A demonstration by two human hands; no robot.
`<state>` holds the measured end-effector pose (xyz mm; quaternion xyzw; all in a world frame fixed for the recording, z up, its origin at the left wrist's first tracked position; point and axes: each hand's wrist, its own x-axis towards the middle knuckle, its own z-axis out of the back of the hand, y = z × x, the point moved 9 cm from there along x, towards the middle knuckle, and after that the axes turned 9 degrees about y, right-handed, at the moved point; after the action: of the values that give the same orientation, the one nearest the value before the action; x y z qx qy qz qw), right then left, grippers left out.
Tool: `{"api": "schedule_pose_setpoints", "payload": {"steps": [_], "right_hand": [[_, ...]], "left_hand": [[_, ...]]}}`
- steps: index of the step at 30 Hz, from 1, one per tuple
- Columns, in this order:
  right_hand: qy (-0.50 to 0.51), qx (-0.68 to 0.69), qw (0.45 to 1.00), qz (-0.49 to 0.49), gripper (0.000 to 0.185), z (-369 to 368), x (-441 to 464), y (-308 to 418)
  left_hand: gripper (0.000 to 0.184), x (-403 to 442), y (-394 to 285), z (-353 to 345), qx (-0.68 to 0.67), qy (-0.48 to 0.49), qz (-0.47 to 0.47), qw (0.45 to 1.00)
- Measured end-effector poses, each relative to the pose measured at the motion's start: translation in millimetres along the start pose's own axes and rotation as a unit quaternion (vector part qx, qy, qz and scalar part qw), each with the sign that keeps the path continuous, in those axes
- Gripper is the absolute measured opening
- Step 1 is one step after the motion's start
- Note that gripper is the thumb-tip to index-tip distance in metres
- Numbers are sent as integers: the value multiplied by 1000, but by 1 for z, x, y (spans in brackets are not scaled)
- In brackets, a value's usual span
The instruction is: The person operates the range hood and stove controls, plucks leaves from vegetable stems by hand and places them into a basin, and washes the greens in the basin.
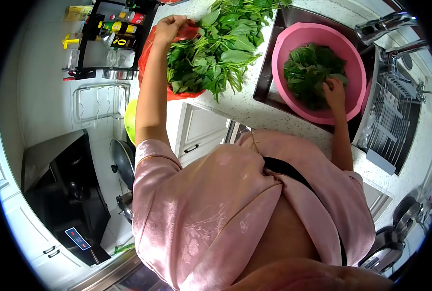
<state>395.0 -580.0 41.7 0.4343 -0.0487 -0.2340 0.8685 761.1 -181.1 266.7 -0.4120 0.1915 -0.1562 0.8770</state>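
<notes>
My left hand (170,29) is at the upper left of the counter, fingers pressed together at the rim of a red plastic bag (189,33). Leafy greens with long stems (235,46) spill out of the bag across the counter. To the right, a pink basin (293,35) sits in the sink with picked green leaves (308,68) inside. My right hand (335,93) reaches into the basin, its fingers curled on leaves at the near right of the pile.
Around the basin is the steel sink (264,82), with a chrome faucet (385,26) at its far right. A dish rack (390,111) stands right of it. On the left are a black shelf with bottles (121,27), a lidded pan (122,162) and a black range hood (70,189).
</notes>
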Motion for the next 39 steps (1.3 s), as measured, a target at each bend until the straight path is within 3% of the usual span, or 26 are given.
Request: {"api": "schedule_pose_setpoints", "payload": {"steps": [1,2,4,6,10,13,16,17,20,22,24,26,28,30,31,34,36,38,39], "right_hand": [[9,-17,1000,9,26,-4,3,2],[18,-35,999,20,27,-8,5,6],[25,-21,999,36,25,-18,11,12],[28,-6,998,51,24,-24,13,25],[69,49,995,55,25,-41,13,54],[76,64,993,68,25,-43,2,68],[74,59,993,73,25,-38,-4,63],[74,46,993,79,25,-39,-6,61],[109,24,992,57,24,-38,-10,62],[102,34,991,76,23,-41,-9,63],[95,46,990,95,22,-43,-12,71],[96,65,985,127,21,-43,-17,88],[104,94,981,132,20,-55,-16,84],[113,119,977,135,18,-59,-19,83],[120,129,974,140,17,-59,-24,88],[124,140,972,144,14,-53,-30,85],[123,145,972,141,13,-49,-32,82],[105,87,982,130,13,-38,-34,82],[106,87,982,129,13,-36,-34,83]], "left_hand": [[24,-11,4,4,0,-3,3,1000],[23,-24,4,12,132,-28,6,991],[24,-36,6,15,367,-31,-24,930],[26,-39,39,1,502,2,-8,865],[26,-52,52,-22,662,-115,-47,739],[25,-53,46,-23,659,-78,16,748],[22,-69,7,-9,583,-99,-32,806],[19,-65,11,8,547,-103,18,830],[18,-85,-32,20,492,-143,-54,857],[18,-87,-35,20,496,-140,-60,855],[20,-74,-16,3,527,-72,-107,840],[29,-57,25,-13,565,11,-22,825],[35,-54,49,-19,595,-20,-10,803],[40,-54,72,-17,607,-23,122,785],[33,-60,65,-17,619,-84,91,776],[26,-64,50,-13,615,-68,88,781],[23,-68,36,-3,597,-84,44,796],[25,-65,36,18,517,-84,72,849],[25,-69,27,21,517,-84,73,849]]}}
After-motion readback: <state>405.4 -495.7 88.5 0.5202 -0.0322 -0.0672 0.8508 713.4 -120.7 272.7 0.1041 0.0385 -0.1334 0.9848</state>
